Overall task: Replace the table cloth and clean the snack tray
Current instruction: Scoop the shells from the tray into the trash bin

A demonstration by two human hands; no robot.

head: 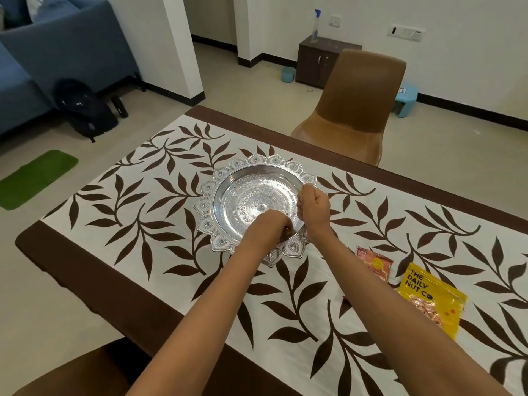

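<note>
Currently, head view: the snack tray (217, 178) lies flat near the middle of the counter, on the leaf-print table cloth (137, 212) that covers the counter completely. The left hand (268, 225) is over the tray's near rim, fingers curled down; a small dark item shows at the fingertips, but whether they hold it cannot be told. The right hand (314, 204) is a closed fist at the right rim; its contents, if any, are hidden.

Hazards:
- Pressing or lifting at one rim only would likely tip the tray.
- Dragging the tray would likely bunch the cloth.
- The right forearm passes just beside the orange packet (374, 264) and the yellow nut packet (431, 295); a sideways sweep could push them along the cloth.

Surroundings: a brown chair (363, 104) stands at the far edge. Beyond it, a spray bottle (315, 25) stands on a dark cabinet (320, 61). A blue sofa (63, 38), a black backpack (85, 110) and a green mat (37, 178) lie to the left.
</note>
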